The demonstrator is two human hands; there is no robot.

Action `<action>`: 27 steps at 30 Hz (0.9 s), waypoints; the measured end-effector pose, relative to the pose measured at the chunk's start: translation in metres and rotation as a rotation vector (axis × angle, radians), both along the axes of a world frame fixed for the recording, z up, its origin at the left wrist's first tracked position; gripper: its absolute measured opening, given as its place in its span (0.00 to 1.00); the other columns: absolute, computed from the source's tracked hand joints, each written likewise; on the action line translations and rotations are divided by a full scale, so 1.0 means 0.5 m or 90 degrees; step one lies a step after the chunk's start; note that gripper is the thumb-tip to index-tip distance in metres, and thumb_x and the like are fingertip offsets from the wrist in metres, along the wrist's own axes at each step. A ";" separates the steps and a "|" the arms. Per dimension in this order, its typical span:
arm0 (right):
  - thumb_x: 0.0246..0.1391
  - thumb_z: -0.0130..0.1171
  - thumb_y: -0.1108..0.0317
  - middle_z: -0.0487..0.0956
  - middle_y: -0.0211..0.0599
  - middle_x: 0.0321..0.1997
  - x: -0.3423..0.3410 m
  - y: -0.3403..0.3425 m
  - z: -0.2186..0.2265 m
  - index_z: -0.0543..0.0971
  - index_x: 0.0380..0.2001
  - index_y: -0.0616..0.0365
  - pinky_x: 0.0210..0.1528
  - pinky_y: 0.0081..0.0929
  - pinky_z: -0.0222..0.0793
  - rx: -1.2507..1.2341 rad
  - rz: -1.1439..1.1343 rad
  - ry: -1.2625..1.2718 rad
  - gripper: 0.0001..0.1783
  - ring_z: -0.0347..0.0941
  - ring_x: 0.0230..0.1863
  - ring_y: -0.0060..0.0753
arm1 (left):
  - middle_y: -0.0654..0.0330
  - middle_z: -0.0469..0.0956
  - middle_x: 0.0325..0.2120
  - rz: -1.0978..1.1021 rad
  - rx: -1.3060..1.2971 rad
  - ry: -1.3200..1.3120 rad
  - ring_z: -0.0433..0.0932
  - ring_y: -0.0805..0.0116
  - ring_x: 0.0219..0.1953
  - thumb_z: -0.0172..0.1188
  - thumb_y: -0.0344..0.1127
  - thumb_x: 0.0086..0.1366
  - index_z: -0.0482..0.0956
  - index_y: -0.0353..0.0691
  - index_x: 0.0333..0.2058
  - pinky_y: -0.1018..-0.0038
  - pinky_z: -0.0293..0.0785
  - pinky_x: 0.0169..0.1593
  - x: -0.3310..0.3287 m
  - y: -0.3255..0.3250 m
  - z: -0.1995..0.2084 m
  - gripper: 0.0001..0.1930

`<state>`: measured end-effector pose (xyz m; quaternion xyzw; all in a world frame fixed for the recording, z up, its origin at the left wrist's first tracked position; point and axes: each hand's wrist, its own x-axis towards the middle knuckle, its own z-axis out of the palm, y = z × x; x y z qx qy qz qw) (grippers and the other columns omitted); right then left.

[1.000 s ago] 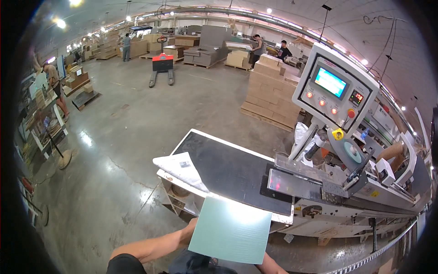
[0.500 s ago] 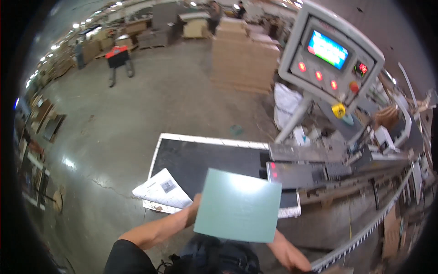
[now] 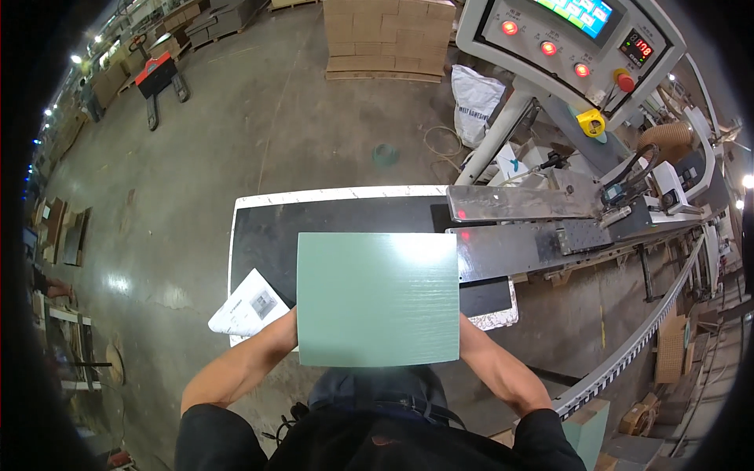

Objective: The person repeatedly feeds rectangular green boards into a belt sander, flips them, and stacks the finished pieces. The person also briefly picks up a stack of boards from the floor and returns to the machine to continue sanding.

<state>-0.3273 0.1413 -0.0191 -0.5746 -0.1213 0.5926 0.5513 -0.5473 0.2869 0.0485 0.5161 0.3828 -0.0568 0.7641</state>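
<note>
A flat, glossy green rectangular panel (image 3: 377, 302) is held level in front of my body, light glaring off its far right corner. My left hand (image 3: 291, 326) is under its left side and my right hand (image 3: 465, 328) under its right side; the board hides the fingers of both, and mostly wrists and forearms show. Below the panel is a black-topped table (image 3: 263, 228) with a white edge. A printed white sheet (image 3: 245, 310) lies at the table's near left corner, beside my left forearm.
Metal machine rails (image 3: 518, 247) reach over the table from the right, under a control panel (image 3: 569, 55) with lit red buttons. A curved striped rail (image 3: 628, 357) runs at the right. Stacked brown boards (image 3: 385, 35) and a red pallet jack (image 3: 157, 74) stand farther off.
The green panel has swung from tilted to squared up and shifted slightly left and away from me. My view has turned downward, so the machine and background sit higher or differently angled.
</note>
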 end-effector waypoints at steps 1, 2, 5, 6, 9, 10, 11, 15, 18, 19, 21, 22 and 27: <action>0.71 0.45 0.48 0.83 0.45 0.42 0.006 0.002 0.000 0.79 0.46 0.72 0.47 0.35 0.74 0.004 -0.001 -0.001 0.31 0.77 0.44 0.31 | 0.49 0.78 0.51 0.001 -0.002 0.001 0.77 0.64 0.52 0.47 0.50 0.75 0.72 0.28 0.57 0.69 0.73 0.55 0.001 0.002 -0.003 0.27; 0.71 0.45 0.48 0.83 0.45 0.42 0.010 0.004 -0.002 0.79 0.46 0.72 0.47 0.35 0.74 0.007 0.002 0.002 0.31 0.77 0.44 0.31 | 0.49 0.78 0.51 0.002 -0.003 0.005 0.77 0.64 0.52 0.47 0.50 0.75 0.72 0.28 0.57 0.69 0.73 0.55 -0.001 0.002 -0.004 0.27; 0.71 0.45 0.49 0.83 0.45 0.42 0.020 0.010 -0.006 0.79 0.46 0.73 0.47 0.35 0.74 0.015 0.006 -0.014 0.31 0.77 0.44 0.31 | 0.48 0.78 0.51 0.010 0.001 0.013 0.77 0.64 0.52 0.47 0.50 0.75 0.72 0.28 0.57 0.69 0.73 0.55 -0.005 0.014 -0.009 0.27; 0.71 0.45 0.49 0.83 0.45 0.42 0.023 0.009 -0.006 0.80 0.45 0.73 0.47 0.35 0.74 0.020 0.005 -0.031 0.31 0.77 0.43 0.31 | 0.48 0.77 0.51 0.017 0.003 0.013 0.77 0.64 0.52 0.47 0.50 0.75 0.72 0.28 0.57 0.69 0.73 0.55 -0.005 0.020 -0.010 0.27; 0.70 0.47 0.50 0.83 0.44 0.41 0.033 -0.009 -0.019 0.79 0.43 0.75 0.46 0.34 0.73 0.041 0.007 -0.141 0.30 0.76 0.42 0.30 | 0.48 0.77 0.51 0.053 0.020 0.007 0.77 0.64 0.52 0.47 0.50 0.75 0.72 0.28 0.57 0.69 0.73 0.56 -0.012 0.026 -0.009 0.28; 0.69 0.47 0.51 0.83 0.44 0.41 0.027 -0.011 -0.017 0.79 0.43 0.75 0.46 0.33 0.72 0.034 -0.010 -0.180 0.30 0.75 0.42 0.29 | 0.48 0.77 0.51 0.082 0.036 0.001 0.77 0.64 0.52 0.47 0.50 0.75 0.72 0.27 0.57 0.69 0.73 0.56 -0.018 0.030 -0.009 0.28; 0.69 0.48 0.51 0.83 0.43 0.41 0.020 -0.016 -0.015 0.79 0.42 0.76 0.45 0.33 0.72 0.026 -0.026 -0.219 0.30 0.74 0.41 0.29 | 0.48 0.77 0.51 0.120 0.057 -0.009 0.77 0.64 0.52 0.47 0.50 0.75 0.72 0.27 0.57 0.69 0.73 0.56 -0.029 0.026 -0.009 0.28; 0.69 0.48 0.53 0.82 0.45 0.48 0.010 -0.078 0.045 0.78 0.53 0.73 0.54 0.29 0.69 -0.051 -0.182 -0.324 0.29 0.74 0.48 0.31 | 0.47 0.77 0.53 0.403 0.105 -0.133 0.76 0.62 0.54 0.46 0.49 0.76 0.71 0.26 0.58 0.68 0.71 0.58 -0.065 0.009 0.071 0.28; 0.69 0.48 0.52 0.77 0.47 0.60 -0.019 -0.124 0.194 0.72 0.62 0.69 0.62 0.35 0.66 0.204 -0.298 -0.389 0.31 0.73 0.58 0.38 | 0.45 0.73 0.59 0.496 0.174 -0.282 0.73 0.59 0.60 0.45 0.48 0.77 0.67 0.25 0.63 0.66 0.65 0.65 -0.060 -0.011 0.155 0.30; 0.69 0.49 0.52 0.74 0.48 0.64 -0.026 -0.124 0.230 0.71 0.64 0.68 0.64 0.38 0.65 0.251 -0.278 -0.456 0.32 0.71 0.61 0.39 | 0.45 0.72 0.61 0.494 0.264 -0.305 0.71 0.57 0.63 0.44 0.47 0.77 0.65 0.26 0.65 0.65 0.62 0.67 -0.079 -0.023 0.167 0.30; 0.66 0.52 0.54 0.70 0.55 0.66 -0.052 -0.119 0.315 0.70 0.64 0.70 0.68 0.46 0.58 0.278 -0.174 -0.678 0.33 0.63 0.67 0.49 | 0.45 0.69 0.64 0.429 0.351 -0.336 0.67 0.57 0.66 0.45 0.46 0.76 0.62 0.23 0.66 0.66 0.57 0.70 -0.090 -0.051 0.217 0.31; 0.65 0.53 0.55 0.70 0.56 0.66 -0.068 -0.108 0.345 0.69 0.64 0.71 0.69 0.47 0.57 0.274 -0.134 -0.800 0.33 0.62 0.68 0.52 | 0.45 0.69 0.64 0.385 0.396 -0.332 0.67 0.58 0.66 0.46 0.45 0.76 0.61 0.22 0.66 0.67 0.57 0.70 -0.084 -0.061 0.242 0.32; 0.64 0.55 0.49 0.69 0.61 0.65 -0.128 -0.071 0.353 0.70 0.60 0.77 0.69 0.54 0.52 0.264 -0.131 -0.977 0.37 0.55 0.69 0.68 | 0.42 0.68 0.64 0.302 0.577 -0.265 0.65 0.56 0.67 0.54 0.36 0.71 0.57 0.22 0.68 0.66 0.54 0.70 -0.060 -0.100 0.271 0.33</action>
